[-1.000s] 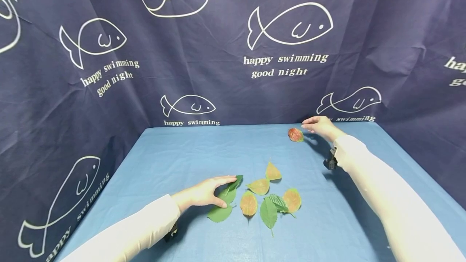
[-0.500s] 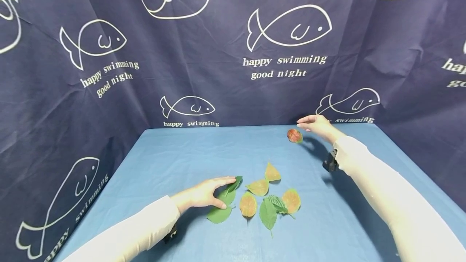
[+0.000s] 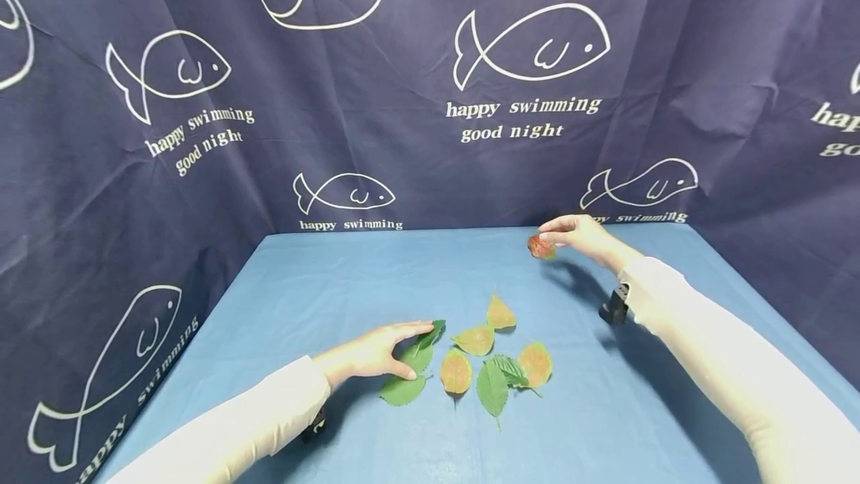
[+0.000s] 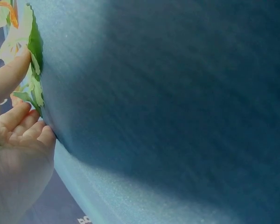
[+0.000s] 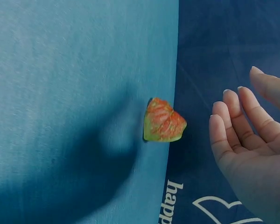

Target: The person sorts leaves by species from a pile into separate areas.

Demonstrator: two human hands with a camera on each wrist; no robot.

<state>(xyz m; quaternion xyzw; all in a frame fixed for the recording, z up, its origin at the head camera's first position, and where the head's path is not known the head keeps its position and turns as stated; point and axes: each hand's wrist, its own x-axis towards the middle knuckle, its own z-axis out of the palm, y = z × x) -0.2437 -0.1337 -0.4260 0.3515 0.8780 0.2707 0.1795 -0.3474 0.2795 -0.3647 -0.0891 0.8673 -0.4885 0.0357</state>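
Observation:
In the head view my left hand (image 3: pixel 372 352) lies with fingers spread over several overlapping green leaves (image 3: pixel 403 392), thumb and fingertips touching them. The left wrist view shows that thumb against a leaf edge (image 4: pixel 33 37). At the far edge of the table, my right hand (image 3: pixel 583 236) reaches over a single red leaf with a green margin (image 3: pixel 537 249), and its fingertips overlap the leaf in the head view. Seen from the right wrist, this hand (image 5: pixel 252 130) has loosely bent fingers, nothing between them, and stands apart from the leaf.
Orange-yellow leaves (image 3: pixel 457 373) and green leaves (image 3: pixel 493 388) lie mid-table, some overlapping. A blue cloth covers the table (image 3: pixel 349 275). A dark fish-print curtain (image 3: pixel 416 155) rises right behind its far edge and along the sides.
My right hand has moved left and now reaches over the red leaf, which lies where it was. The left hand stays on the green leaves.

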